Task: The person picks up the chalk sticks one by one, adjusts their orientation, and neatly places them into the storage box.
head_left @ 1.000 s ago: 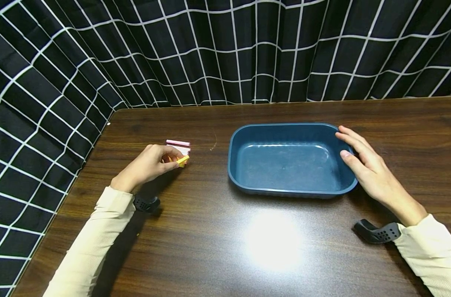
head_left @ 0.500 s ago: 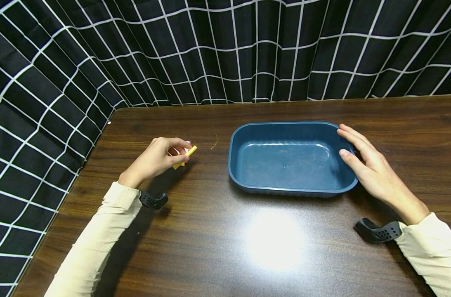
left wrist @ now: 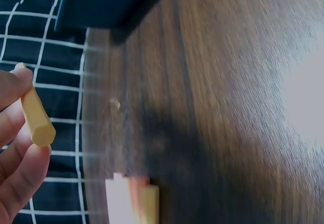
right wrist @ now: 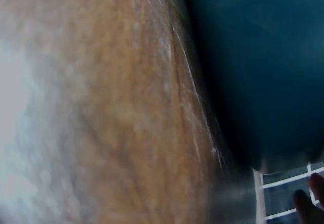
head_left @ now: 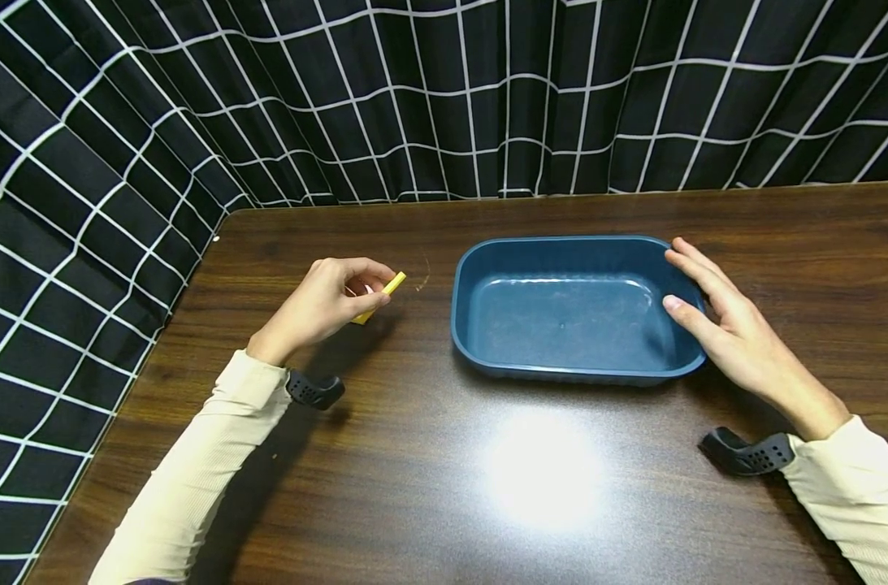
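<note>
My left hand (head_left: 319, 302) pinches a yellow chalk stick (head_left: 395, 283) between thumb and fingertips, held above the table. In the left wrist view the held chalk's faceted end faces the camera. Below that hand lies a small row of chalk sticks (left wrist: 131, 199), pink, orange and yellow; the head view hides most of them behind the fingers. A blue rectangular bin (head_left: 560, 373) stands to the right with nothing in it. Over the bin's right end rests my right hand (head_left: 739, 337), its fingers extended and touching the rim. Only dark fingertips (right wrist: 308, 206) of it show in the right wrist view.
The brown wooden table (head_left: 414, 455) carries a bright light reflection near the front. A black curtain with a white grid (head_left: 444, 97) hangs along its back and left edges. A tiny white crumb (head_left: 215, 239) lies at the far left corner.
My left hand has lifted the yellow chalk stick from the row and moved it right and toward the back. My right hand has stayed on the bin.
</note>
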A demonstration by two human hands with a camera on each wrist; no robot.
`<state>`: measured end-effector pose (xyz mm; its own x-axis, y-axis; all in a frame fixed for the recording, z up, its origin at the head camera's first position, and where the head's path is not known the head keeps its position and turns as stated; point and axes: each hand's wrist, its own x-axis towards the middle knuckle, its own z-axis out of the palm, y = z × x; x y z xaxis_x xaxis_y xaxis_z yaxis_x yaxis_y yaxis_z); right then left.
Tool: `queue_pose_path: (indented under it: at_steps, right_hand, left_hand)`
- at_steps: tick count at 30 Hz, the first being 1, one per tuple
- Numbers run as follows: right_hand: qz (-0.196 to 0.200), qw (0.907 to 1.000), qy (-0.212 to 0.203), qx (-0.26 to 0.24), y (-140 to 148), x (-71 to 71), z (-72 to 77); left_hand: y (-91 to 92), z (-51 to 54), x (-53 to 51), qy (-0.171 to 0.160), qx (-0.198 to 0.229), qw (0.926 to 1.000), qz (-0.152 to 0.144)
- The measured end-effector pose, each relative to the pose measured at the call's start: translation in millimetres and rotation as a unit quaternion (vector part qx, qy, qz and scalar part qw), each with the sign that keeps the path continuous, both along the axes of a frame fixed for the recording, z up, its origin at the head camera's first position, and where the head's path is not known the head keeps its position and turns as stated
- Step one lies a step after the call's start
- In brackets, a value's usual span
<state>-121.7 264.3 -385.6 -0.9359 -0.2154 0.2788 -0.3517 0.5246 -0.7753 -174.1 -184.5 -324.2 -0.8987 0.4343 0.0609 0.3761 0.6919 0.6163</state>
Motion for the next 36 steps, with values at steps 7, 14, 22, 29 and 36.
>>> queue_pose_path:
  at_steps: [7,14,22,29,36]
  right_hand:
    - [0.021,0.9995,0.021,0.007,0,-1.7,-6.0]
    - [0.026,0.9994,0.022,0.004,1,-3.1,-8.2]
    - [0.029,0.9991,0.029,0.007,0,-3.2,-8.7]
    - [0.027,0.9991,0.028,0.013,-1,-2.9,-9.3]
    - [0.024,0.9986,0.046,0.011,0,-3.1,-9.7]
  left_hand:
    - [12.5,4.1,-0.4,0.003,0.019,0.9998,-0.009]
    - [31.6,9.5,-0.8,-0.016,0.036,0.9992,-0.002]
    - [56.7,14.2,-1.5,-0.031,0.056,0.9978,-0.014]
    - [71.0,16.7,-2.8,-0.042,0.077,0.9958,-0.026]
    - [82.7,18.2,-4.6,-0.053,0.075,0.9951,-0.036]
